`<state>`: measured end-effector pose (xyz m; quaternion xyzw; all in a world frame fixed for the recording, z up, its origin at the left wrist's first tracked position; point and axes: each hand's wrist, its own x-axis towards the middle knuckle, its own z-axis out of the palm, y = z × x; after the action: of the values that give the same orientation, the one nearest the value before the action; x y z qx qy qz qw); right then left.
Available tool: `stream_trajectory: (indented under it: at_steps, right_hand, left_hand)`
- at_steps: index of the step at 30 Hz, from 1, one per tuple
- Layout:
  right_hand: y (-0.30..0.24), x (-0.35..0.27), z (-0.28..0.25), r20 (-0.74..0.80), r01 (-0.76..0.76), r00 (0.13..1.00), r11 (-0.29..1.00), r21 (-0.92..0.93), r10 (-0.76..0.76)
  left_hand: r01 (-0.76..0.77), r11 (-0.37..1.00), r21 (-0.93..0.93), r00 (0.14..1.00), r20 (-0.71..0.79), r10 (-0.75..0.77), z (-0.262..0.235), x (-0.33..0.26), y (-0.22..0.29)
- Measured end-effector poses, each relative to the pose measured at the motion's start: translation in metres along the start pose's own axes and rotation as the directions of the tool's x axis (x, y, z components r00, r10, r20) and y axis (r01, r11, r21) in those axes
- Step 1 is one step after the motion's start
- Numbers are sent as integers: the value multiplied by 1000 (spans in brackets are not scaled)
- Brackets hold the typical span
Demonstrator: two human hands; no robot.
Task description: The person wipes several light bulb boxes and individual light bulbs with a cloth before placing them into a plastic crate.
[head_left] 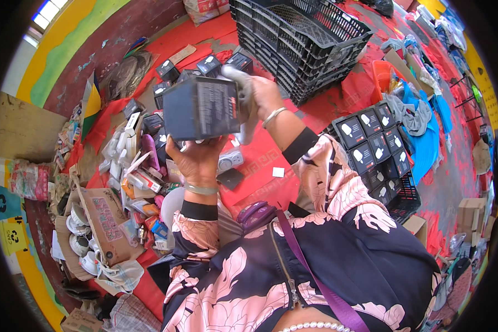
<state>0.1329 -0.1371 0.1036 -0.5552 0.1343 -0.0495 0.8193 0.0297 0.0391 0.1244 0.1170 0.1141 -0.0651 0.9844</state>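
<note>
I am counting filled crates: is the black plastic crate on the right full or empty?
Partly full: the black plastic crate holds rows of dark boxes, with bare grid near its lower end.

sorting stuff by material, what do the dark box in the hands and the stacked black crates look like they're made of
The dark box, held by the left hand and right hand, looks like printed cardboard: flat panels, sharp folded edges, slight sheen. The stacked black crates look like moulded plastic: uniform lattice walls, matte finish. Neither can be confirmed by sight alone.

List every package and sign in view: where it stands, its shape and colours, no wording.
Dark box: square, held up in both hands, pale label.
Boxes in crate: right, dark, white pictures.
Cardboard carton: lower left, brown, red print.
Yellow signs: far left, dark symbols.
</note>
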Motion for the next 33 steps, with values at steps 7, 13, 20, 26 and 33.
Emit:
stream_trajectory:
  at_steps: [7, 13, 20, 26, 33]
  right_hand:
    - [-34, -52, 37, 318, 472, 806, 867, 162, -499]
    - [-12, -99, 42, 728, 919, 360, 88, -384, -584]
    - [32, -74, 18, 563, 743, 669, 469, -478, -485]
    - [-37, -26, -7, 225, -95, 974, 935, 342, 17]
    - [-62, -15, -23, 430, -171, 884, 726, 666, -186]
  left_hand:
    - [-38, 995, -94, 995, -98, 29, 1, 4, 4]
    - [-137, 984, -112, 984, 100, 148, -13, 5, 9]
    - [-271, 961, -55, 962, 12, 272, 6, 3, 34]
    - [-247, 957, -149, 933, 229, 277, 2, -7, 49]
    - [-355, 907, 227, 935, 100, 341, 3, -14, 40]
